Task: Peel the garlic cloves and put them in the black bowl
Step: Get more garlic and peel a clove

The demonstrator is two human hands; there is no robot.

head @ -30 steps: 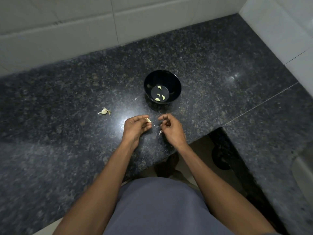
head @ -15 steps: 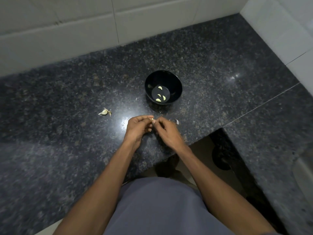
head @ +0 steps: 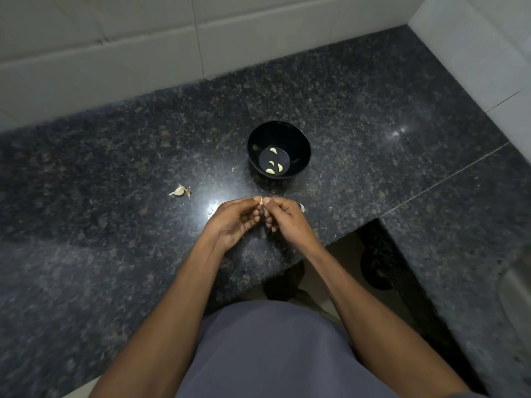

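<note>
The bowl (head: 279, 149) sits mid-counter (head: 115, 168), four peeled cloves (head: 273, 163) in it. Both hands meet just before it, near the front edge. Garlic skins (head: 180, 191) lie to their left.

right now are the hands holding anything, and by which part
A garlic clove, pinched between the fingertips of the left hand and the right hand. Only its top shows, so the exact place of the hold cannot be told.
</note>
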